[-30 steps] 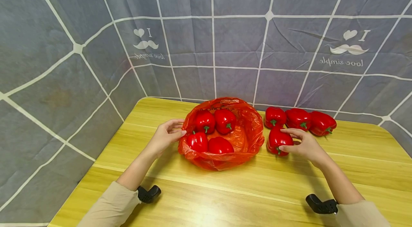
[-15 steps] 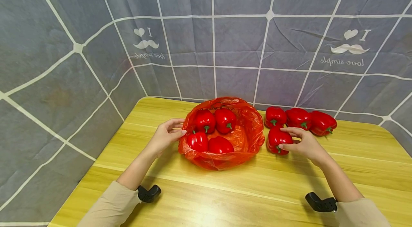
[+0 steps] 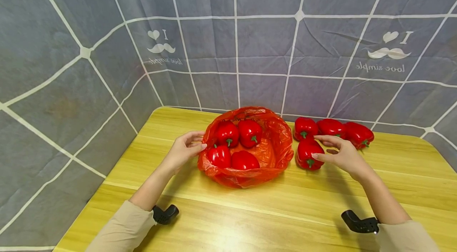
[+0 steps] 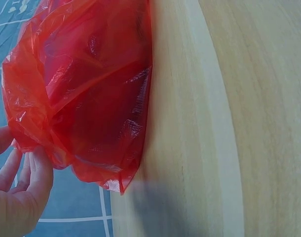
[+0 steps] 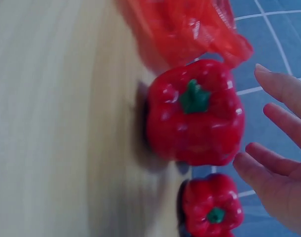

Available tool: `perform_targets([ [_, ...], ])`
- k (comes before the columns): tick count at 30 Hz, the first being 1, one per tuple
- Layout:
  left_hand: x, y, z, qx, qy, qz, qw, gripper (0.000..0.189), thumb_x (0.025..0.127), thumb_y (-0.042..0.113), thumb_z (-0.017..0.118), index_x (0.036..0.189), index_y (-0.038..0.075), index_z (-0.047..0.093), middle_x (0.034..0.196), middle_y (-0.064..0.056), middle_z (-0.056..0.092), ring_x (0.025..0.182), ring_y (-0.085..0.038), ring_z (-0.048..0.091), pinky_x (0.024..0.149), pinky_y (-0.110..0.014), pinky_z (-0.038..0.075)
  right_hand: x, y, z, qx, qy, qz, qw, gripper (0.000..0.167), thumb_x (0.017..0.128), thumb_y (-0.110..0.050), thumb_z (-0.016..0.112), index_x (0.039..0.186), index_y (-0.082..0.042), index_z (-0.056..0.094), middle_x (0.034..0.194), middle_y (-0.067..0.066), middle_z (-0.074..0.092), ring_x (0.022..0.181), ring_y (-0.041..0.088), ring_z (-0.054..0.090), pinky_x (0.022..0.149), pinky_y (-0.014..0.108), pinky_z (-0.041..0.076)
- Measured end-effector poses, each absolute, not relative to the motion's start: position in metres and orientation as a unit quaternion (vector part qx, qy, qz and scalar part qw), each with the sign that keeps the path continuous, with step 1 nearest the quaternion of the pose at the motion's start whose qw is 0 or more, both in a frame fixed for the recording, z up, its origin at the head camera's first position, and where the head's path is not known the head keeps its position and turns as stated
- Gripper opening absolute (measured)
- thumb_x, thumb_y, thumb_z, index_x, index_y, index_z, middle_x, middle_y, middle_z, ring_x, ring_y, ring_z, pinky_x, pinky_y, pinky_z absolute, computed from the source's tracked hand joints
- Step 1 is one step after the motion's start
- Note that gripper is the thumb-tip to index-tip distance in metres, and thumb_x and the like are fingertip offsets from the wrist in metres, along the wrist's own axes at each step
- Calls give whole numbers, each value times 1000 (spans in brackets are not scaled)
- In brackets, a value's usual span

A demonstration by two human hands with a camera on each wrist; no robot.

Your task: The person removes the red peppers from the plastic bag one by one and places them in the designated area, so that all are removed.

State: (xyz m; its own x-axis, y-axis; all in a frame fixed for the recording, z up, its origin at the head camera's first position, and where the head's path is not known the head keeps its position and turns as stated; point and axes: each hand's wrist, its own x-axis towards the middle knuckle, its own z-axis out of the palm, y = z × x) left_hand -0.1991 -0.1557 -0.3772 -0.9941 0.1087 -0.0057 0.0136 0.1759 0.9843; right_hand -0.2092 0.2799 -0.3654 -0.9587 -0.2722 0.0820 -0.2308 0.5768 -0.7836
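Observation:
A red plastic bag (image 3: 273, 156) stands with its mouth wide, several red bell peppers (image 3: 250, 133) inside. My left hand (image 3: 183, 151) pinches the bag's left rim; in the left wrist view that hand (image 4: 22, 187) has thumb and fingers at the edge of the plastic. Just right of the bag sits a red bell pepper (image 3: 309, 152) with a green stem. Over its right side hovers my right hand (image 3: 340, 154), fingers spread and relaxed. The right wrist view shows a gap between most of these fingers (image 5: 283, 123) and the pepper (image 5: 195, 133).
Behind the near pepper, 3 more red bell peppers (image 3: 331, 127) lie in a row near the table's back edge. A grey curtain (image 3: 264, 57) with white lines hangs behind the wooden table (image 3: 221, 220). Black wrist devices (image 3: 358, 222) are on both forearms.
My right hand has let go of the near pepper and drawn slightly up and right, its fingers spreading. The pepper stays about where it was. My left hand keeps its place on the bag.

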Motion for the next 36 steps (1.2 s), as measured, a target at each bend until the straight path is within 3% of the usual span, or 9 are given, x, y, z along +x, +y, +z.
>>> perform_targets([
  [4,-199,-156,-376,40,767,639,36,42,87,0,62,126,-7,48,115,-26,55,95,-23,59,77,-23,52,-209,274,-354,-145,890,-432,18,58,83,-19,71,131,4,48,132,27,46,115,46,47,91,52,42],
  [12,-198,-155,-373,40,768,639,36,42,86,0,62,126,-8,48,116,-26,55,93,-22,59,76,-22,52,-210,251,-338,-165,867,-469,44,59,81,-15,72,131,5,48,134,25,44,120,46,43,98,51,34],
  [21,-198,-155,-374,45,766,641,36,42,86,-1,61,125,-8,49,115,-26,55,92,-20,59,75,-21,52,-213,228,-337,-160,846,-503,78,58,82,-17,72,131,2,48,128,25,50,115,44,48,81,34,53],
  [28,-198,-154,-373,46,768,638,34,42,86,-2,62,125,-8,49,114,-26,56,92,-21,59,75,-22,52,-217,212,-341,-177,846,-495,87,57,80,-19,74,129,2,52,132,22,48,118,42,46,85,42,51],
  [36,-198,-154,-373,47,771,635,33,42,85,-3,62,125,-7,49,115,-25,56,92,-20,60,76,-22,52,-219,187,-346,-201,837,-498,108,54,80,-20,74,128,-3,54,128,21,52,114,39,50,87,42,49],
])
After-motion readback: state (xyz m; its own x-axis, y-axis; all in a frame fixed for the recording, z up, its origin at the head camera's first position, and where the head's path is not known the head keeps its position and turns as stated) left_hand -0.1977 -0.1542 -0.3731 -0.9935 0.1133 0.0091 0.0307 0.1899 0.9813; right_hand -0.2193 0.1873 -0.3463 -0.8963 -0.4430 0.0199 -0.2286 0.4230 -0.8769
